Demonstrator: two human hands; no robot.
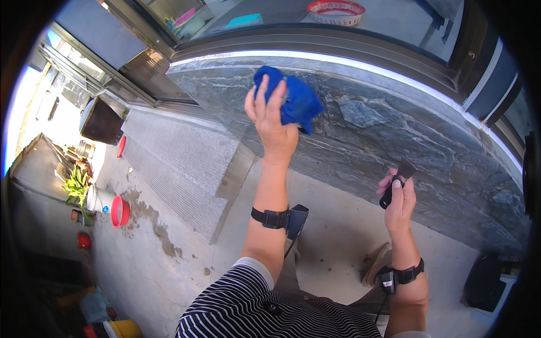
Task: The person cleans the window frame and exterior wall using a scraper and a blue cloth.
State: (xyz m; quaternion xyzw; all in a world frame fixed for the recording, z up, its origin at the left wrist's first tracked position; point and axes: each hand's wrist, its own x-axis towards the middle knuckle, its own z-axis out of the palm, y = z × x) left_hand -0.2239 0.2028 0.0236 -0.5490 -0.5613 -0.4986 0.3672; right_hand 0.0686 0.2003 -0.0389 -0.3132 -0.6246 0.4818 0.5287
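Observation:
My left hand (272, 114) grips a bunched blue cloth (302, 103) up against the rough grey stone wall (363, 112), just under the pale ledge (236, 55) of a window. Whether the cloth presses on the stone is hard to tell. In my right hand (399, 203) is a scraper (406, 169), held by its black handle with the flat metal blade angled up and away from me. The scraper is in front of the lower part of the stone wall. Part of its handle is hidden by my fingers.
Concrete steps (190, 156) with a ridged ramp stand to the left. Farther left are a red basin (120, 211), a white bucket (99, 198) and a large dark planter (101, 121). A black bag-like object (484, 281) is at lower right. Behind the window glass sits a red-and-white basket (336, 12).

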